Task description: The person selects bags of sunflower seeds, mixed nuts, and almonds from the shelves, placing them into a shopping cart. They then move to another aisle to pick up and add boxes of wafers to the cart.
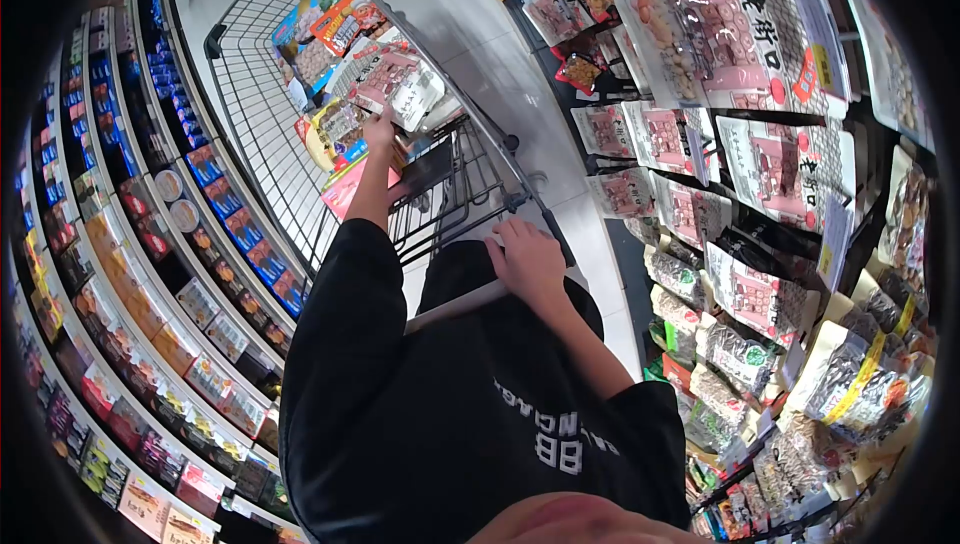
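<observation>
I judge the loose heap in the cart [240,74] to be my main risk: the white-and-pink pouch [385,79] lies on top, toward the cart's right edge, with the left hand [378,132] at its near edge, and I cannot tell whether those fingers are closed on it or merely touching. A sideways pull could drag the clear pack [340,119] just beside it, or tip soft bags onto the pink box [350,189] nearer the handle [455,307]. The right hand [532,259] lies over the handle's right end, fingers loosely spread; I can't see how firmly it bears, and a careless push there could roll the cart under my reaching arm. Swung right, the cart's edge might catch the hanging pouches [715,29]. The heap's slick-looking packaging rests in an open wire basket; below is pale tiled floor [490,69]. The room is a narrow shop aisle, with packed shelves [190,244] curving along my left through the wide lens.
</observation>
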The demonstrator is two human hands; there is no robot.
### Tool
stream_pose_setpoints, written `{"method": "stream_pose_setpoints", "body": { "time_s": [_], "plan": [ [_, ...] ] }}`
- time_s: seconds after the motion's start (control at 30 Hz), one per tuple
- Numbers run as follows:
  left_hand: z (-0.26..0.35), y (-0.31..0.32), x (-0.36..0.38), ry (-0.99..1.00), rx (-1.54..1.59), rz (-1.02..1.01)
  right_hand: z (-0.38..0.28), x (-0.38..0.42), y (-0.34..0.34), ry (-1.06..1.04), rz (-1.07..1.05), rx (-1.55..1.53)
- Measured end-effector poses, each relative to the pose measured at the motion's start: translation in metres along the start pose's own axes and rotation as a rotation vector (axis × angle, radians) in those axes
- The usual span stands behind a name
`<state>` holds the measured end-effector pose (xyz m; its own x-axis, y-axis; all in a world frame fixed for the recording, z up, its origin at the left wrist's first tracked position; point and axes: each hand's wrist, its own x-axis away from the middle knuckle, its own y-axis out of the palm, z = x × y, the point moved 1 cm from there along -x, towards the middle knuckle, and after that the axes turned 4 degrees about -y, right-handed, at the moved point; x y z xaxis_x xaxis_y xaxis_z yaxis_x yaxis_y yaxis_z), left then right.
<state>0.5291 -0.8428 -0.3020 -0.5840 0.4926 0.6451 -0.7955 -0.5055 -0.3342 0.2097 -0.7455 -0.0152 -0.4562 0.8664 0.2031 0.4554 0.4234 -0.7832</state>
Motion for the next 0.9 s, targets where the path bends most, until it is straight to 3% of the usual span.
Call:
{"method": "stream_pose_setpoints", "body": {
  "time_s": [0.07,0.17,0.2,0.27,0.3,0.33,0.37,0.5,0.53,0.6,0.63,0.73,0.8,0.87,0.9],
  "plan": [
    [-0.009,-0.008,-0.021,0.147,-0.051,-0.007,0.001,0.002,0.002,-0.021,0.014,0.009],
    [0.011,-0.022,-0.021,0.149,-0.014,-0.041,0.004,0.006,0.0,-0.04,0.034,-0.004],
    [0.03,-0.027,-0.001,0.191,-0.126,0.061,0.003,0.007,0.001,-0.038,0.028,-0.022],
    [0.087,-0.031,0.084,0.316,0.042,0.012,0.007,0.013,0.002,-0.053,0.043,-0.065],
    [0.067,-0.05,0.059,0.298,0.146,-0.044,0.009,0.015,0.006,-0.077,0.063,-0.093],
    [0.11,-0.048,0.132,0.408,0.171,-0.021,0.01,0.016,0.004,-0.104,0.084,-0.125],
    [0.097,-0.068,0.119,0.439,0.303,-0.084,0.008,0.015,-0.006,-0.074,0.05,-0.226],
    [0.138,-0.113,0.215,0.522,0.183,-0.108,0.02,0.01,-0.01,-0.105,0.334,-0.923],
    [0.163,-0.106,0.268,0.589,0.174,-0.098,0.023,0.009,-0.015,-0.052,0.304,-0.926],
    [0.176,-0.123,0.297,0.639,0.132,-0.194,0.024,0.008,-0.026,-0.065,0.418,-1.017],
    [0.184,-0.125,0.315,0.72,0.116,-0.263,0.028,0.005,-0.025,-0.064,0.302,-1.204],
    [0.206,-0.111,0.373,0.829,0.177,-0.429,0.027,0.011,-0.039,-0.11,0.362,-1.36],
    [0.204,-0.112,0.382,0.926,0.042,-0.542,0.036,0.018,-0.049,-0.193,0.283,-1.644],
    [0.204,-0.084,0.42,0.969,-0.076,-0.617,0.032,0.059,-0.095,-0.149,0.329,-1.697],
    [0.2,-0.067,0.44,0.993,-0.096,-0.668,0.047,0.062,-0.087,-0.24,0.325,-1.639]
  ]
}}
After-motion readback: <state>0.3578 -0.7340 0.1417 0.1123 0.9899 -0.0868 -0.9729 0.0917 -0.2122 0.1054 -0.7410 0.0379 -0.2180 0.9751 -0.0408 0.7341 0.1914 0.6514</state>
